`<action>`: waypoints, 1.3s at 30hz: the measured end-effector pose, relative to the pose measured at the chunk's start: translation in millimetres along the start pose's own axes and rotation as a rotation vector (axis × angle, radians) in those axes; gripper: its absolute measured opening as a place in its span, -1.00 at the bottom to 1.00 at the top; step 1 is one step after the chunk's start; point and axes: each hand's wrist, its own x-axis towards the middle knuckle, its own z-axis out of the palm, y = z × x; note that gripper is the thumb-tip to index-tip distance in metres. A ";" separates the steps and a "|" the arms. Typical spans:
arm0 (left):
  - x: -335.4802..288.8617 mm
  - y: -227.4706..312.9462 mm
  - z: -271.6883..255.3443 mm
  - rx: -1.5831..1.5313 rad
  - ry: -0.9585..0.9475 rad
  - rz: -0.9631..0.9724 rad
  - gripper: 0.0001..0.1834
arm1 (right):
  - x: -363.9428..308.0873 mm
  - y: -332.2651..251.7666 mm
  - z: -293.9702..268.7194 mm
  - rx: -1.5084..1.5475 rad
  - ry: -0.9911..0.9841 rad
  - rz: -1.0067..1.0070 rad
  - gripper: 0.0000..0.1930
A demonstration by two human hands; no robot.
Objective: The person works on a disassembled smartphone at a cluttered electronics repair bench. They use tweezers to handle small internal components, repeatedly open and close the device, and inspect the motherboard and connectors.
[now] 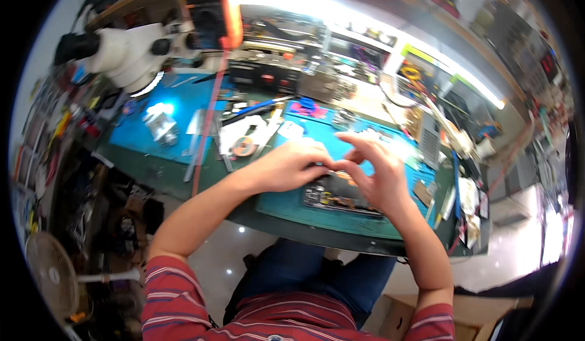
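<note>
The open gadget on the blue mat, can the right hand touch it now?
Probably yes: the right hand is close by the open gadget, and I see nothing blocking its way.

A long white tube lamp (pixel 317 3) burned above the bench (pixel 161 175), washing out its surroundings, while a blue-white hotspot glared on things beneath the microscope (pixel 122 54). Blur softened the electronic device (pixel 341 188); whiteness bloomed at far right, straight edges bowed, and black filled the corners.

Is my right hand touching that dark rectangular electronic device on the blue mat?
Cannot tell. In the head view, your right hand overlaps the dark device, but blur and the downward angle hide any contact or gap.
</note>
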 end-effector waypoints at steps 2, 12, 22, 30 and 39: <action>5.5 8.9 -1.3 -0.077 0.034 -0.081 -0.71 | 6.2 -4.4 -1.0 -0.104 0.037 -0.034 -0.46; 20.2 25.5 7.3 -0.219 0.123 -0.233 -0.41 | 10.9 -9.8 9.5 -0.012 0.087 -0.047 -0.45; 25.0 32.7 1.4 -0.172 0.050 -0.323 -0.52 | 7.7 -7.9 8.3 0.024 0.030 0.013 -0.36; 23.1 23.8 4.9 -0.224 0.069 -0.188 -0.41 | 5.9 -4.6 9.5 0.012 0.059 -0.032 -0.31; 21.4 24.6 4.7 -0.220 0.081 -0.122 -0.50 | 5.9 -5.6 9.7 -0.051 0.065 -0.046 -0.33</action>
